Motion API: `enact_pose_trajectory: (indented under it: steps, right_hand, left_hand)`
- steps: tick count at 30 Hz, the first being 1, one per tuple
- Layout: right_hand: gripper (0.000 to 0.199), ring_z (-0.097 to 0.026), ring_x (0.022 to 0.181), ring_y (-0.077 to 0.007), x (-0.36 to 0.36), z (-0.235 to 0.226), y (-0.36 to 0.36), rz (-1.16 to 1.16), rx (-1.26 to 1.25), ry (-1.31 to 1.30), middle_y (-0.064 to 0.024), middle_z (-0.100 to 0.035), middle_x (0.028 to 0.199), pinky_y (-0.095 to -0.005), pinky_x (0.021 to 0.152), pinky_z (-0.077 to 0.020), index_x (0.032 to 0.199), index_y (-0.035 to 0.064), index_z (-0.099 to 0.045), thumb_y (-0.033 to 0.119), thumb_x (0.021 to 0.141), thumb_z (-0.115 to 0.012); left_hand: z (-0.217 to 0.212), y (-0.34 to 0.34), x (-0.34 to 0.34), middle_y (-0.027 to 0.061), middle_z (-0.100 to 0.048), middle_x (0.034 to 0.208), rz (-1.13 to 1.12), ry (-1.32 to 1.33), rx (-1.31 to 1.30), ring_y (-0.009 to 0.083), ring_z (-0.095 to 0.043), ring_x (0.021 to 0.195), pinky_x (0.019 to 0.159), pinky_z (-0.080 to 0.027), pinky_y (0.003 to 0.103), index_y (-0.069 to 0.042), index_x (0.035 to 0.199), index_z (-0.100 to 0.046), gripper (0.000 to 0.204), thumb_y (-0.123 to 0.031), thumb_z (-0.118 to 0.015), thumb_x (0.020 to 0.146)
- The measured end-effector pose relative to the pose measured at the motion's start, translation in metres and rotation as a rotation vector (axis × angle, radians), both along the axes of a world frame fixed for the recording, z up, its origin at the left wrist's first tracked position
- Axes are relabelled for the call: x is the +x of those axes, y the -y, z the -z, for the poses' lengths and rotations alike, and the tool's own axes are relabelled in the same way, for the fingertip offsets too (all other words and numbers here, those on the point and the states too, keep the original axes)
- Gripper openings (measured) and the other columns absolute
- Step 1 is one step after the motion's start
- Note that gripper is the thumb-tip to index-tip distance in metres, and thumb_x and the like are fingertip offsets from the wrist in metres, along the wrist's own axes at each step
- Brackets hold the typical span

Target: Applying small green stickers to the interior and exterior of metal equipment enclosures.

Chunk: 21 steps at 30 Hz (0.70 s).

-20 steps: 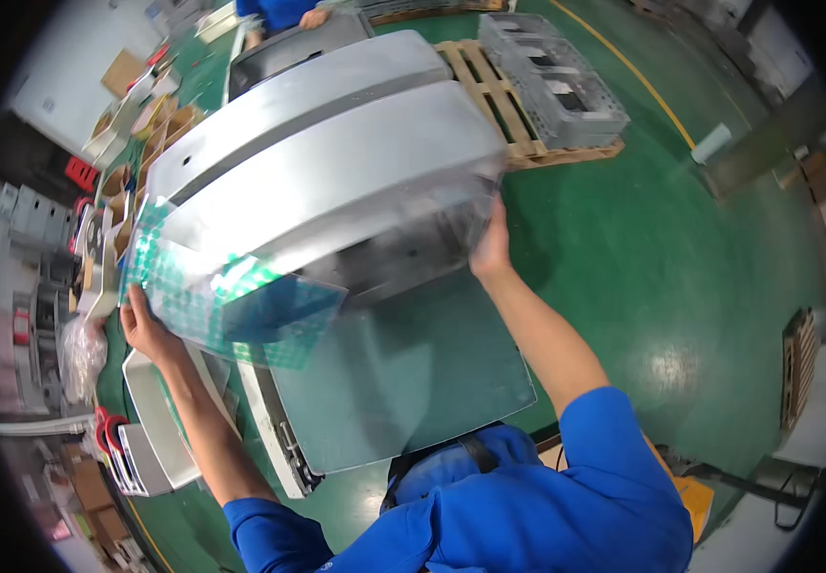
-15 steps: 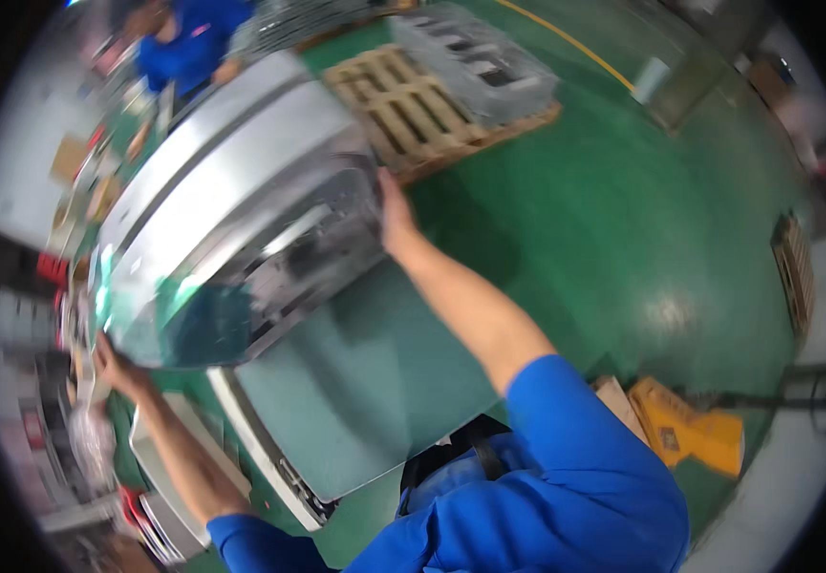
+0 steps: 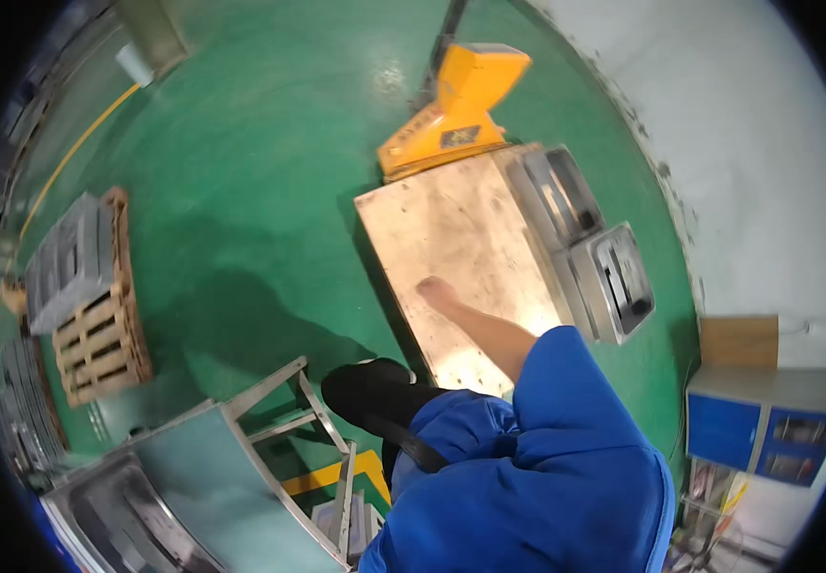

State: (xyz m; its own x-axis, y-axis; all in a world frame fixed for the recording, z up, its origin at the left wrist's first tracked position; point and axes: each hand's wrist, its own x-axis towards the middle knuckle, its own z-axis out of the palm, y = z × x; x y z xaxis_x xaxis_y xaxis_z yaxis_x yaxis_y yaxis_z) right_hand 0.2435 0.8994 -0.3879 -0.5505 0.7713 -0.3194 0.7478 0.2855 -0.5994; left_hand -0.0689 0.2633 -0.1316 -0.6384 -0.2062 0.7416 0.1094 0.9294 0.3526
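My right hand (image 3: 437, 293) is over a wooden platform (image 3: 470, 224) in front of me. It looks empty, but its fingers are too bunched and small to read. My left hand is out of view. At the lower left, a metal piece with a deep basin-like recess (image 3: 136, 511) lies on a green-topped work table (image 3: 231, 477), away from my right hand. Two grey metal pieces with similar recesses, a farther one (image 3: 558, 196) and a nearer one (image 3: 618, 282), stand along the platform's right edge.
A yellow pallet jack (image 3: 456, 119) stands at the platform's far end. A wooden pallet (image 3: 102, 349) with wrapped grey goods (image 3: 74, 263) is at the left. The table's metal frame (image 3: 284, 430) stands close to my legs. A blue-doored cabinet (image 3: 761, 435) is by the right wall.
I have turned right, away from the table. Both hands held the shiny metal piece before; now it lies on the table, my right hand is off it, and my left hand has left view.
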Motion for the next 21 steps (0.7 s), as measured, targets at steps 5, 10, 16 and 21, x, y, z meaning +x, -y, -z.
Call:
enact_pose_trajectory:
  steps: [5,10,16,21]
  right_hand:
    - [0.023,-0.056,0.055,-0.0125,0.331,0.020,-0.118,1.120,-0.050,0.200,-0.0067,-0.061,0.069,-0.0266,0.049,-0.0426,0.083,0.0026,-0.064,0.022,0.075,-0.054]
    - [0.033,-0.061,0.079,-0.0260,0.457,0.003,-0.154,1.073,-0.115,0.412,-0.0143,-0.064,0.078,-0.0351,0.072,-0.0457,0.085,0.0021,-0.064,0.029,0.066,-0.059]
    - [0.065,-0.047,0.107,-0.0332,0.598,0.097,-0.249,0.892,-0.172,0.648,-0.0171,-0.053,0.112,-0.0389,0.090,-0.0379,0.114,0.0027,-0.048,0.038,0.062,-0.066]
    - [0.077,-0.047,0.107,-0.0330,0.655,0.160,-0.299,0.680,-0.298,0.642,-0.0200,-0.052,0.111,-0.0385,0.089,-0.0385,0.118,-0.0004,-0.042,0.037,0.059,-0.072]
  left_hand:
    - [0.070,-0.203,0.079,0.0082,-0.063,0.088,0.308,0.356,-0.021,0.0202,-0.059,0.075,0.066,-0.047,0.032,0.003,0.094,-0.061,0.028,-0.022,-0.052,0.083]
    - [0.111,-0.309,0.168,0.0077,-0.063,0.086,0.357,0.655,-0.130,0.0199,-0.058,0.073,0.064,-0.047,0.032,0.003,0.093,-0.061,0.028,-0.022,-0.052,0.083]
    - [0.106,-0.352,0.254,0.0071,-0.063,0.084,0.063,0.857,-0.311,0.0196,-0.058,0.071,0.063,-0.047,0.032,0.003,0.091,-0.061,0.028,-0.022,-0.052,0.083]
    - [0.043,-0.372,0.276,0.0066,-0.063,0.081,-0.121,0.875,-0.409,0.0193,-0.058,0.069,0.061,-0.047,0.031,0.003,0.090,-0.062,0.028,-0.022,-0.053,0.082]
